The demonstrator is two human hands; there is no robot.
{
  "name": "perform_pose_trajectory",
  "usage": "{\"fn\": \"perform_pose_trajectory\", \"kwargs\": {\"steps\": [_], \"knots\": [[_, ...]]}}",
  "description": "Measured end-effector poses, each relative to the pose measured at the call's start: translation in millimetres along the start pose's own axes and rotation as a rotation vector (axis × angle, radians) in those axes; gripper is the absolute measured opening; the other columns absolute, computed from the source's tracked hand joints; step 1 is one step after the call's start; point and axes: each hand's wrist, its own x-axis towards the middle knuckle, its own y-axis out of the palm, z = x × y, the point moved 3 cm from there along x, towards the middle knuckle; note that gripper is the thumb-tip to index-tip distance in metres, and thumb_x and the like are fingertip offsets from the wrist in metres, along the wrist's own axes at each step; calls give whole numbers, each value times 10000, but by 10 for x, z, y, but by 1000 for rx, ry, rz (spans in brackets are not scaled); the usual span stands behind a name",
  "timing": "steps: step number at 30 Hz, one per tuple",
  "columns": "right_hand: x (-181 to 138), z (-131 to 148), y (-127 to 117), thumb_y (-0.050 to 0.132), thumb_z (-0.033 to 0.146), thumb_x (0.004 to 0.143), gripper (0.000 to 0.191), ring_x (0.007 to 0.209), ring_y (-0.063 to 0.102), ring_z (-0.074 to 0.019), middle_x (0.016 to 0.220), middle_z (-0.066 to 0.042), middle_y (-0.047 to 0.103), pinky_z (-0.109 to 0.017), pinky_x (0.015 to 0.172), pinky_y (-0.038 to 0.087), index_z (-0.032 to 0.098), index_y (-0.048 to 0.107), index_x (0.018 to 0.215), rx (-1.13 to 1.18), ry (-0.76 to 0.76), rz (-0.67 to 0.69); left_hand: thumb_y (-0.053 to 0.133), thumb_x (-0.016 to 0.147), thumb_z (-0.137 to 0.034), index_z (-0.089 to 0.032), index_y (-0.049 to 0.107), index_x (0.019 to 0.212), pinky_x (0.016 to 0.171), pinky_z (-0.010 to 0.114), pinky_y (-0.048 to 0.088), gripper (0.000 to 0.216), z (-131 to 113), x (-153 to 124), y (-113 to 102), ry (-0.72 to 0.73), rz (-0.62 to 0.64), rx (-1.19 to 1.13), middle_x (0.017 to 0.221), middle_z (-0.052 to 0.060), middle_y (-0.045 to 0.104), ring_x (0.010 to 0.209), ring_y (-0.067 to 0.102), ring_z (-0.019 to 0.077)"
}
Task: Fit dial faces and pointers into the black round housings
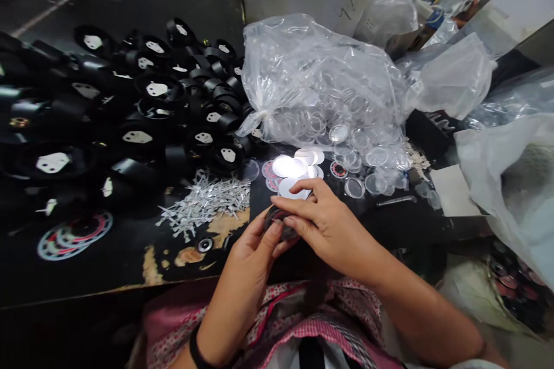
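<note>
Left hand (pixel 253 247) and right hand (pixel 332 220) share a narrow grip on a dark round piece (pixel 272 216) near the counter's (pixel 99 277) front edge. Fitting or aligning by fingertip appears to be the step in hand; the next move calls for steady left support and light right pressure. Just beyond lie white discs (pixel 288 166), silvery pins (pixel 208 200) left, clear covers (pixel 375 157) right.

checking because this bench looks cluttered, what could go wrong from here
The round piece, held in the fingers of the left hand and right hand, could slip. The grey pins lie loose near the left hand, so a bump might scatter them. Loose clear discs sit by the knotted plastic bag; nudging it might shift some.
</note>
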Motion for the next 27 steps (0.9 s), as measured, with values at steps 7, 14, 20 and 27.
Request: {"fn": "perform_pose_trajectory", "kwargs": {"steps": [7, 14, 20, 27], "knots": [[128, -16, 29, 328, 382, 1049, 401, 653, 441, -135, 683, 13, 475, -281, 650, 345, 196, 465, 721, -96, 85, -196, 692, 854, -462, -319, 627, 1306, 1084, 324, 459, 479, 7, -100, -7, 115, 62, 344, 1376, 1, 639, 1271, 582, 213], [86, -93, 28, 353, 454, 1037, 402, 672, 495, -122, 711, 20, 517, -251, 644, 354, 199, 486, 757, 158, 154, -60, 617, 910, -453, -328, 596, 1326, 1116, 309, 414, 435, -4, -74, -19, 148, 131, 405, 1420, -13, 604, 1326, 533, 186], [75, -85, 77, 337, 323, 1039, 383, 632, 468, -128, 641, 13, 488, -268, 643, 347, 203, 446, 692, -25, 13, -277, 611, 904, -437, -264, 595, 1301, 1038, 285, 484, 433, -90, -140, 40, 231, 77, 639, 1331, 7, 671, 1210, 626, 180], [209, -34, 239, 314, 363, 1053, 447, 677, 582, -138, 682, -19, 602, -263, 693, 420, 188, 530, 704, -9, 55, -314, 566, 905, -471, -219, 631, 1198, 912, 324, 559, 392, -169, -222, -76, 373, -126, 837, 1197, 52, 726, 1075, 687, 225]]}}
